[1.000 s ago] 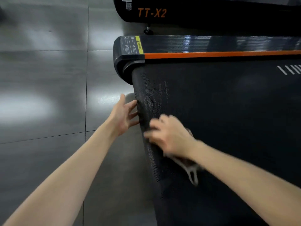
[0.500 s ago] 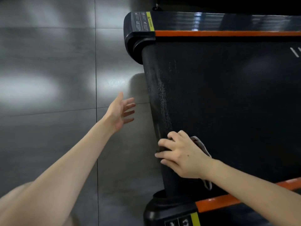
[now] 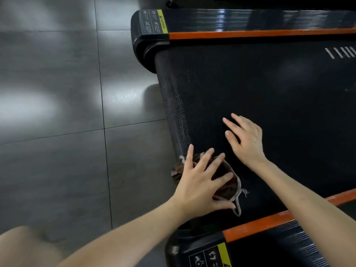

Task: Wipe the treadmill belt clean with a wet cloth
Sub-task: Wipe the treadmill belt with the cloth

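Observation:
The black textured treadmill belt [image 3: 269, 112] fills the right of the head view, its rounded end edge running down the middle. A dark brown cloth [image 3: 226, 183] with frayed white edging lies bunched on the belt near that edge. My left hand [image 3: 200, 182] presses flat on the cloth with fingers spread. My right hand [image 3: 244, 139] rests just beyond the cloth, open, fingers straight and fingertips touching the bare belt. Pale streaks mark the belt near its end edge.
Orange-trimmed black side rails [image 3: 250, 33] [image 3: 269, 222] border the belt at top and bottom, each ending in a black cap with a yellow warning label [image 3: 154, 22]. Grey glossy floor tiles [image 3: 57, 112] lie to the left. A bare knee shows bottom left.
My right hand let go of the cloth and moved further onto the belt. My left hand came in from over the floor and now presses on the cloth.

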### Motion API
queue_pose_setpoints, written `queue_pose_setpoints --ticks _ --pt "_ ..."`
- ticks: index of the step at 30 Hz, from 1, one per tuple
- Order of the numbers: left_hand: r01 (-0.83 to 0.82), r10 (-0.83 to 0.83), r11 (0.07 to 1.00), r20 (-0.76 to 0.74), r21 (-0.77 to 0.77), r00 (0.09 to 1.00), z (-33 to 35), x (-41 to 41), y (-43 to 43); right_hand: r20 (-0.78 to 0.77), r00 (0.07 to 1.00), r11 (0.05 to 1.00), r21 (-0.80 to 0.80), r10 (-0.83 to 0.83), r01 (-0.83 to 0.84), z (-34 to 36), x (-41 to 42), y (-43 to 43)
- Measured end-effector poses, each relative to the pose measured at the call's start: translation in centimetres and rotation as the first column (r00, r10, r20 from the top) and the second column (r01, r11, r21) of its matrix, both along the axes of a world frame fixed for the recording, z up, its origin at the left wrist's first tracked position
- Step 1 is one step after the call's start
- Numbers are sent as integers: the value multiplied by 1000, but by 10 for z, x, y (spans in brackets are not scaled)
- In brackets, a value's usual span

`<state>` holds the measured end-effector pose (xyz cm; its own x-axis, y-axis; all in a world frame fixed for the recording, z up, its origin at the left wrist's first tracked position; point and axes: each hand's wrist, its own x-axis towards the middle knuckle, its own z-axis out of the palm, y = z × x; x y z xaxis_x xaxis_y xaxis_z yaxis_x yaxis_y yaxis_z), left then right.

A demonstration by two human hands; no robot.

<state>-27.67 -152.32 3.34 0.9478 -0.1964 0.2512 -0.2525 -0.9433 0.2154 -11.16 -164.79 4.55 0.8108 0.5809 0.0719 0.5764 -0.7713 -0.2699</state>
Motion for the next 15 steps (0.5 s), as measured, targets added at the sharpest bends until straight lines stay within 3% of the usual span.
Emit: queue_pose_setpoints --ticks 3,5,7,12,15 --pt "-63 71 996 124 -68 990 -12 11 11 86 996 996 -84 35 -28 -7 -2 7" --pt "-198 228 964 166 -180 959 -22 29 38 85 995 994 -101 44 -35 -8 -1 8" --pt "-325 374 902 138 -286 917 -31 53 71 78 995 991 -124 61 -51 -9 -1 8" --pt "-381 442 863 129 -333 888 -40 93 100 81 992 978 -192 98 -81 -12 0 8" --pt "-543 598 740 19 -397 801 -35 131 123 84 991 977 -196 106 -88 -12 -1 7"
